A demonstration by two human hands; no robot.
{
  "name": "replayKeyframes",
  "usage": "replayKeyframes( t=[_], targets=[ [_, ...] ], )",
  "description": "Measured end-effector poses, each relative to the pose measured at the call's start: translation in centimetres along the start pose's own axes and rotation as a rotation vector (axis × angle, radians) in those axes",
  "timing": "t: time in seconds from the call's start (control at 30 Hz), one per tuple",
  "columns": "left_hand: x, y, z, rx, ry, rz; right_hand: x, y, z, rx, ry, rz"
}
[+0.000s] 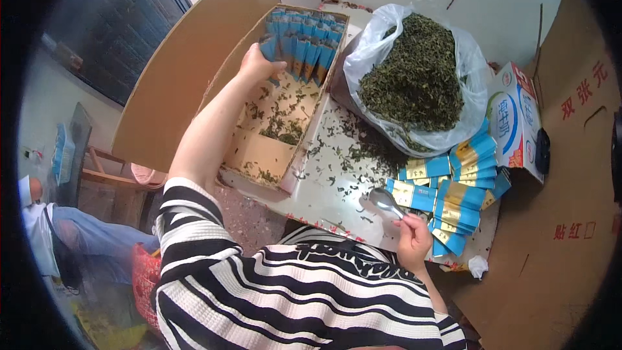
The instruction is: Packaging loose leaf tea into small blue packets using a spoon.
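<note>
Reaching into a long cardboard box (272, 153), my left hand (257, 64) grips a blue packet (267, 46) at the near left end of the packed rows. Those rows of upright blue-and-gold packets (311, 53) fill the far end of the box. Loose dried leaves (286, 131) lie on the box floor nearer me. My right hand (415, 242) holds a metal spoon (384, 199) by its handle above the table. Flat blue-and-gold packets (454, 204) lie in a fanned pile just right of the spoon.
A clear plastic bag (357, 65) heaped with dried leaves (413, 78) stands beyond the spoon. Leaf bits litter the white table (323, 204). At right are a milk carton box (515, 116), crumpled tissue (478, 267) and a cardboard wall (559, 194). Another person (92, 233) is at left.
</note>
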State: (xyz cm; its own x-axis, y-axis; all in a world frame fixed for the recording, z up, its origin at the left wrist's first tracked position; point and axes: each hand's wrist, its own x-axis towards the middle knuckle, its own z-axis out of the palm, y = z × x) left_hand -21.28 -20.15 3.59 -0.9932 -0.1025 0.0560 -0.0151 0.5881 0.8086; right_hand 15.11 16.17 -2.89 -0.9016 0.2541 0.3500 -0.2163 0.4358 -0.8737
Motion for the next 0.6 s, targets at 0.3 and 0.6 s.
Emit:
replayKeyframes(
  t=[0.3, 0.6],
  targets=[
    [3.2, 1.4, 1.9, 0.187, 0.020, -0.228, -0.8, 0.7, 0.9, 0.031, -0.104, 0.050],
    [5.4, -2.6, 3.0, 0.390, 0.066, -0.200, -1.4, 0.1, 1.4, 0.095, -0.093, 0.102]
  ],
)
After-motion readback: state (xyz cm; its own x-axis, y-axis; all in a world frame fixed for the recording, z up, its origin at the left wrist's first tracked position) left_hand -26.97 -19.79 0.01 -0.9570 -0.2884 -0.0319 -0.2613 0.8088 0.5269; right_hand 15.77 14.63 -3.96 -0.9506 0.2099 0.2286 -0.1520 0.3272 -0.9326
